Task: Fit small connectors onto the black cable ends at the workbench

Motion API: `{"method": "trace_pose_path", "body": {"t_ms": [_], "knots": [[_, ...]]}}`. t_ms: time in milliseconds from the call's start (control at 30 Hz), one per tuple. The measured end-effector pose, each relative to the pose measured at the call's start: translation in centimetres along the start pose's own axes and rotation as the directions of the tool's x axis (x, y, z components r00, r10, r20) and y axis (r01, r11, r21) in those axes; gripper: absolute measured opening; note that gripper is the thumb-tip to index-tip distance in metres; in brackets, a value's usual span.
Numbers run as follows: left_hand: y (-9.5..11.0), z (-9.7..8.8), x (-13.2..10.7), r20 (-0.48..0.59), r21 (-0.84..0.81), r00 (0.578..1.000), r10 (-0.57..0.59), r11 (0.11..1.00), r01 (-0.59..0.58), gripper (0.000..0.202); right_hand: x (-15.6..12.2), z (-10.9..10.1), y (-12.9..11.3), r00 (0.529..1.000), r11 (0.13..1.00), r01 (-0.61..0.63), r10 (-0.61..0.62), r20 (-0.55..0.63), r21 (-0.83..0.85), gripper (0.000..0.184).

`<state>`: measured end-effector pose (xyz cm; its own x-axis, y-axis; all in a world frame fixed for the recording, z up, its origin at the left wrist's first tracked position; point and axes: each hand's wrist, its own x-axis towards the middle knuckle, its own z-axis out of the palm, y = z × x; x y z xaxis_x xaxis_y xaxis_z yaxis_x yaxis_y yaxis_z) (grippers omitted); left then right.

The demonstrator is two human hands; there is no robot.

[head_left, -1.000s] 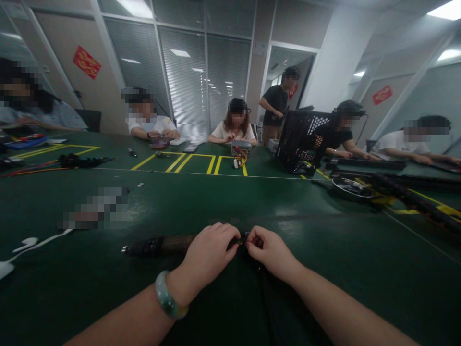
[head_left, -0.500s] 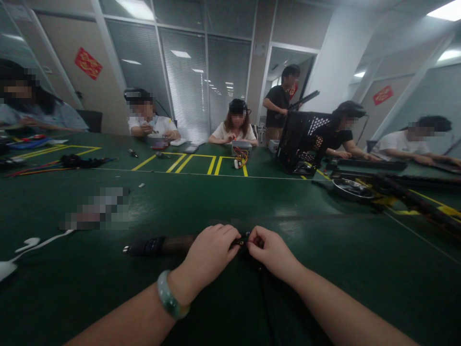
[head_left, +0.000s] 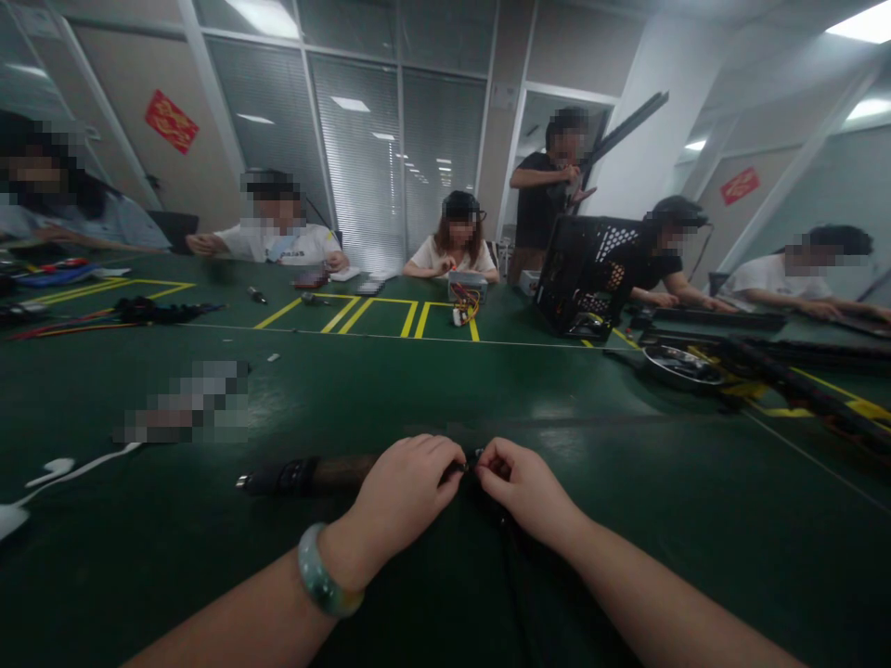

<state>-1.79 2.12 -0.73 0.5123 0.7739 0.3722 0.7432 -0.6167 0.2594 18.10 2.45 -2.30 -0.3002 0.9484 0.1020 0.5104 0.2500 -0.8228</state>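
Observation:
A dark, tube-shaped tool like an electric screwdriver (head_left: 338, 474) lies along the green table (head_left: 390, 394), its metal tip pointing left. My left hand (head_left: 414, 482) is closed around its right-hand part and covers much of it. Just to the right, my right hand (head_left: 525, 487) is closed in a pinch. Small dark parts with a bit of metal (head_left: 465, 468) show between the fingertips of both hands. A black cable (head_left: 511, 557) runs toward me from below my right hand, so its end seems to be in those fingers, though they hide it.
A white cable (head_left: 83, 473) leads to a pixelated object (head_left: 185, 399) at left. A metal bowl (head_left: 682, 366) and long black bundles (head_left: 814, 390) lie at right. A black computer case (head_left: 588, 274) stands farther back. Several people work around the far side.
My hands have barely moved, still meeting at the tool's right end. The standing person has raised a long dark bar. A seated co-worker at left has stretched an arm out sideways.

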Motion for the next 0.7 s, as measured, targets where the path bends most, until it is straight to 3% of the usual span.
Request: {"method": "trace_pose_path", "body": {"t_ms": [400,700], "knots": [[-0.03,-0.12,-0.15,-0.042,-0.002,0.997,0.06,0.998,-0.06,0.01,0.25,0.09,-0.3,0.999,0.991,-0.016,0.01,0.049,0.131,0.008],[0.01,0.05,-0.11,-0.035,-0.017,0.997,0.066,0.998,-0.067,0.015,0.1,0.02,-0.36,0.999,0.998,-0.011,0.007,0.052,0.068,0.009]]}}
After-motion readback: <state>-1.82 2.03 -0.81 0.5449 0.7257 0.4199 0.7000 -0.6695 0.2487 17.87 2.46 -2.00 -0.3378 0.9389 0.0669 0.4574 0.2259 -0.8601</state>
